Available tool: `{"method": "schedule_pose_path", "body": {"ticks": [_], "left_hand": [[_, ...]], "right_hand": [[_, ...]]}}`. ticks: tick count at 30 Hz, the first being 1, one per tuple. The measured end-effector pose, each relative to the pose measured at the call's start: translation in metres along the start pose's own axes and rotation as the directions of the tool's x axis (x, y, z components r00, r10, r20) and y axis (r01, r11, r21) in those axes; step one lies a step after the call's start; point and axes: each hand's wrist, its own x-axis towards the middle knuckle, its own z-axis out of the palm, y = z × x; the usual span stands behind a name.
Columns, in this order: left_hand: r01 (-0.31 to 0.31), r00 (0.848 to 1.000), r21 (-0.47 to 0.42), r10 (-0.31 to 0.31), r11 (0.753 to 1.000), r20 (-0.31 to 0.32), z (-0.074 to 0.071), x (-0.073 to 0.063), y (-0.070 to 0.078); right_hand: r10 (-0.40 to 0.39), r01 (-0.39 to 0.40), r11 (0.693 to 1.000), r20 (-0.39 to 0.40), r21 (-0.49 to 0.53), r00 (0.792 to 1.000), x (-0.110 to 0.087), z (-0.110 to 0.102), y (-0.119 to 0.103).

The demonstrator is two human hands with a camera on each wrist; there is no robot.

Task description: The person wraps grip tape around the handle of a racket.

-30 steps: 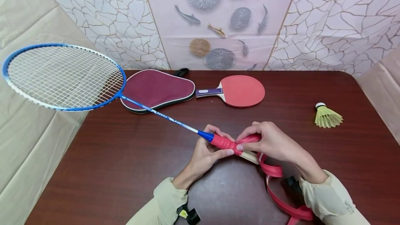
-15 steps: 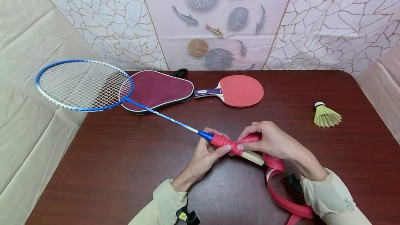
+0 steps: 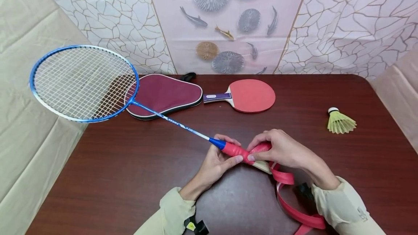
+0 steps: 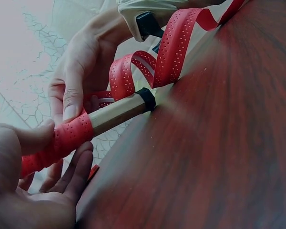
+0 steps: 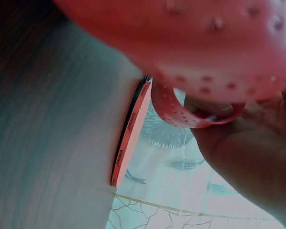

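Note:
A blue and white badminton racket (image 3: 176, 123) slants across the head view, its strung head at upper left. My left hand (image 3: 213, 164) holds the handle from below, thumb on the red wrapping. Perforated red grip tape (image 4: 174, 47) is wound round the upper handle. Its loose length curls past my right hand (image 3: 281, 149) and down toward the right sleeve. That hand pinches the tape against the handle, thumb at the wrap's lower edge. Bare pale wood (image 4: 117, 114) with a black band (image 4: 147, 98) at its end shows beyond. Tape (image 5: 205, 47) fills much of the right wrist view.
On the brown table (image 3: 130, 191) lie a maroon paddle case (image 3: 166, 93) and a red table tennis paddle (image 3: 253, 95) at the back. A yellow shuttlecock (image 3: 341, 122) lies at right. A patterned cloth (image 3: 228, 21) hangs behind the table.
The racket has turned about its shaft, first flatter, then with its strung face more toward the head camera. Its loose tape has swung slightly. Both hands keep their places on the handle.

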Motion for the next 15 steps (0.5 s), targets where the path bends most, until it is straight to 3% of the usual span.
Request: {"method": "schedule_pose_path", "body": {"ticks": [11,15], "left_hand": [[0.040,0.999,0.081,-0.042,0.996,0.026,0.0002,0.0003,0.0031],[0.023,0.999,0.100,-0.026,0.995,0.034,0.0005,0.0008,0.0040]], "right_hand": [[0.032,-0.032,0.999,0.026,0.036,0.999,-0.0009,0.0053,-0.0064],[0.017,-0.017,0.999,0.013,-0.027,1.000,-0.0007,0.0038,-0.0072]]}}
